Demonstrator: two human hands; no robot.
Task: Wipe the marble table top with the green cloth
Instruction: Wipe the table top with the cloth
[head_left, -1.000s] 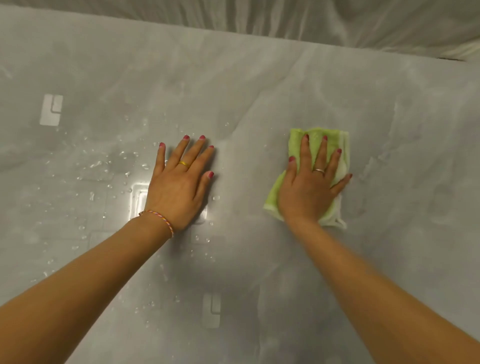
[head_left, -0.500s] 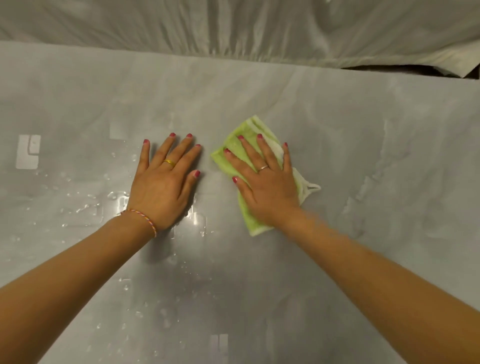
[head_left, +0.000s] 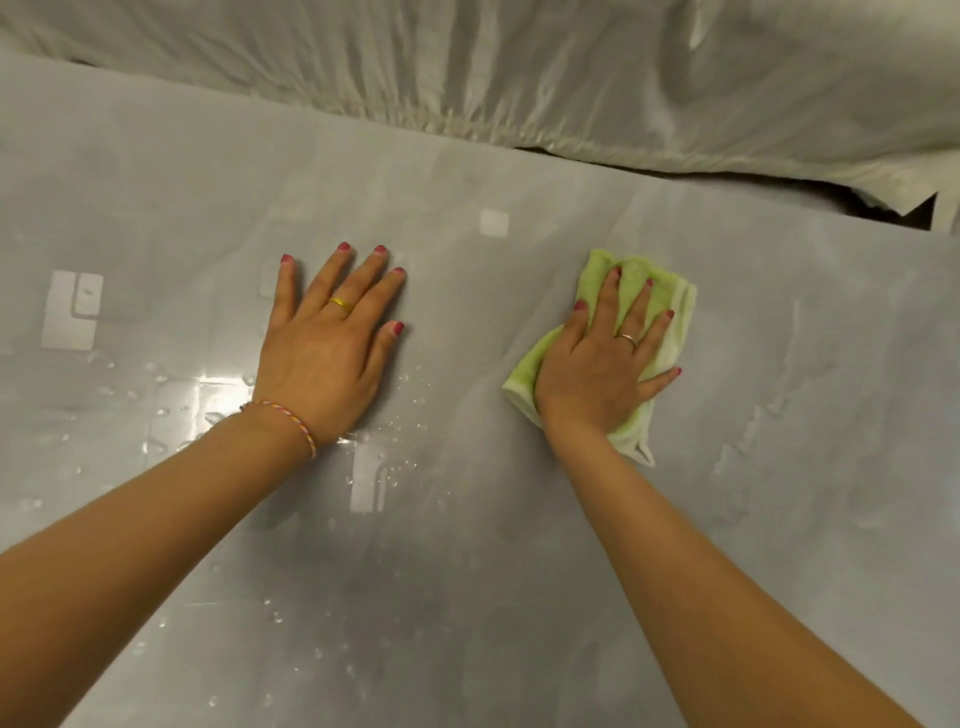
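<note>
A folded green cloth (head_left: 670, 306) lies flat on the grey marble table top (head_left: 519, 571), right of centre. My right hand (head_left: 602, 364) presses down on it with fingers spread and straight, covering most of it. My left hand (head_left: 327, 353) rests flat on the bare marble to the left, palm down, fingers straight, about a hand's width from the cloth. Water droplets (head_left: 410, 410) speckle the surface around and below my left hand.
Crumpled white plastic sheeting (head_left: 571, 78) runs along the table's far edge. A dark gap (head_left: 883, 208) shows under it at the far right. Bright light reflections (head_left: 72, 312) sit on the wet marble at the left.
My right hand slid the cloth left toward my left hand, then back to the right. My left hand stayed planted. The view tilted up, showing more sheeting.
</note>
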